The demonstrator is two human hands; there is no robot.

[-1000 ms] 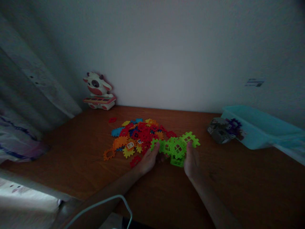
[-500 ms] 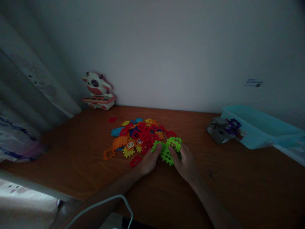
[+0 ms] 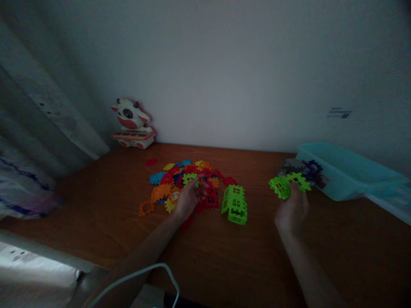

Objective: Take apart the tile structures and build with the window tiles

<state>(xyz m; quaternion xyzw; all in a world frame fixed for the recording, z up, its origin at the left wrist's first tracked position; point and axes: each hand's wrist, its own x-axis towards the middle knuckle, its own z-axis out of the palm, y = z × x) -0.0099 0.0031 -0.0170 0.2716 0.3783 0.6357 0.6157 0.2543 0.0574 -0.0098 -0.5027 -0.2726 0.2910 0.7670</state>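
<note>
Over the heap of colourful notched building pieces (image 3: 163, 191), my left hand (image 3: 189, 201) pinches a light green toothed panel (image 3: 190, 178) near the thumb tip; its other fingers are loosely spread. My right hand (image 3: 291, 209), raised at the right, grips several green interlocking panels (image 3: 280, 186), which stick out above the thumb and fingers. Between my hands, on the table, rests a green assembly of joined window panels (image 3: 235, 203), boxlike in shape. A red window panel (image 3: 211, 197) lies at the heap's right side.
A pale turquoise bin (image 3: 346, 179) stands at the right, beside a dark printed packet (image 3: 313, 171) partly behind the green panels. A cow-shaped toy keyboard (image 3: 133, 124) sits at the back left on the wooden table (image 3: 257, 256). One red piece (image 3: 150, 162) lies apart. A pale cable (image 3: 154, 266) crosses the front.
My hands have moved apart from the green panels they both held. The right hand went right with green panels; the left went left over the heap. A green assembly now stands between them.
</note>
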